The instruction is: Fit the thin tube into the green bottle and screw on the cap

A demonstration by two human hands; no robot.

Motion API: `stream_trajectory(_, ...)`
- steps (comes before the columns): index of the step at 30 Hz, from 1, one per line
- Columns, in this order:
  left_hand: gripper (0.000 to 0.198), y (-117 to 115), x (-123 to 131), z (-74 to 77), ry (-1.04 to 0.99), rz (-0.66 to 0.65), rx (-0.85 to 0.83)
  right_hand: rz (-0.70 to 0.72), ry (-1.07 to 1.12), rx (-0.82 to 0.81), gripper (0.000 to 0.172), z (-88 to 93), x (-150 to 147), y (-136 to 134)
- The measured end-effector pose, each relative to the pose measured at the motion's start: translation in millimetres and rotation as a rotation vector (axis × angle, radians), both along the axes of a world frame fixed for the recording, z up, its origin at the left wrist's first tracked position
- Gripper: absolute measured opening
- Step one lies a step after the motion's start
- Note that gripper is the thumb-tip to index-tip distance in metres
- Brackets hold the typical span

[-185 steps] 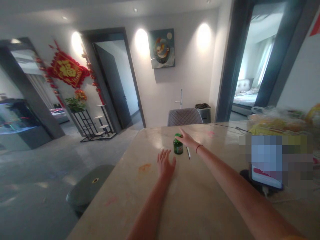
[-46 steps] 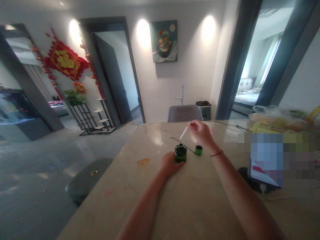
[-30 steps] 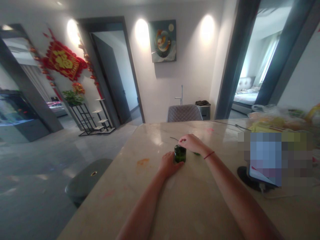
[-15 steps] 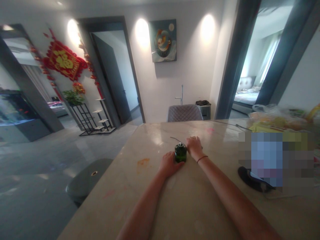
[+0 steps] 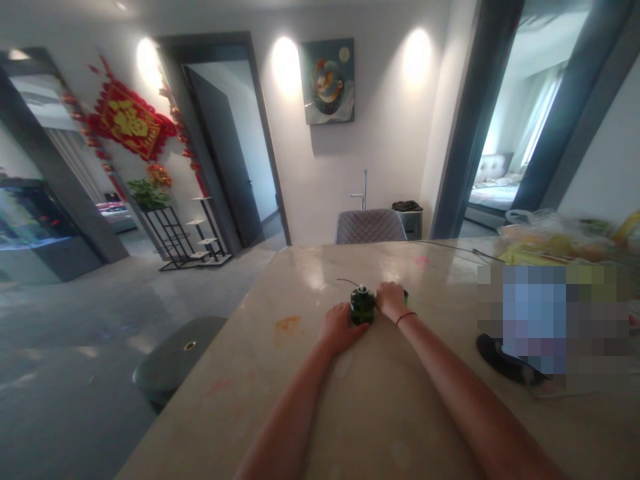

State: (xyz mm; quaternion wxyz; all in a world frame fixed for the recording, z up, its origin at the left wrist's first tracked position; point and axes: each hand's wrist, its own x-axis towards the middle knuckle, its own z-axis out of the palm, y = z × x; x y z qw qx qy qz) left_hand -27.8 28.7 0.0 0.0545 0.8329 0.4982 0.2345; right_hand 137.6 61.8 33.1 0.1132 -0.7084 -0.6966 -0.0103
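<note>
A small dark green glass bottle [image 5: 363, 312] stands upright on the pale marble-look table [image 5: 360, 400], with a pale tip at its neck. My left hand [image 5: 343, 323] is wrapped round its lower left side, thumb across the front. Close by on the right, my right hand [image 5: 393, 299] is closed in a fist. A green end [image 5: 406, 297] sticks out past its far side. Left of the bottle neck shows a thin dark curved stem [image 5: 347, 281]; it seems to belong to the thing in my right hand, but the bottle hides the join.
Plastic bags [image 5: 555, 233] and a blurred-out patch [image 5: 535, 320] lie on the table's right side, beside a black curved object [image 5: 505, 357]. A quilted chair [image 5: 371, 227] stands at the far edge, a grey-green stool [image 5: 180, 353] at the left. A thin cord [image 5: 450, 246] runs along the back.
My right hand has shifted slightly down and turned, so more of the green end shows. The thin stem has dropped and lies flatter. My left hand and the bottle stay nearly in place.
</note>
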Motion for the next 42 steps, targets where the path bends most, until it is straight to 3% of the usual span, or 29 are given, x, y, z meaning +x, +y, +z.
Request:
stream_trajectory(3, 0.043, -0.3, -0.3, 0.3, 0.002, -0.006, -0.008, -0.034, 0.278, 0.073, 0.019, 10.1, 8.7, 2.3)
stream_trajectory(9, 0.042, -1.1, -0.2, 2.0, 0.003, 0.006, -0.032, 0.093, 1.213, 0.107, 0.016, 36.0, 21.7, 9.3)
stream_trajectory(12, 0.042, -1.0, -0.4, 2.8, -0.001, 0.009, -0.041, 0.222, 1.489, 0.092, 0.01, 48.3, 24.0, 6.1)
stream_trajectory(15, 0.042, -0.5, -0.6, 2.9, 0.0, 0.014, -0.045, 0.277, 1.616, 0.101, 0.023, 59.7, 24.8, -1.7)
stream_trajectory(22, 0.04, -0.9, -0.7, 2.3, -0.011, 0.011, -0.035, 0.35, 1.339, 0.191, 0.015, 76.7, 19.8, -14.5)
stream_trajectory(26, 0.041, -1.3, -0.6, 2.9, -0.009, 0.011, -0.04, 0.394, 1.152, 0.219, 0.014, 71.0, 13.1, -13.8)
stream_trajectory(34, 0.042, -1.5, -0.7, 2.8, -0.011, 0.001, -0.023, 0.315, 0.682, 0.168, 0.012, 60.4, 6.3, -13.0)
stream_trajectory(42, 0.043, -0.8, -1.0, 2.5, 0.003, -0.009, -0.002, 0.25, 0.652, 0.127, 0.012, 59.3, 11.8, -9.5)
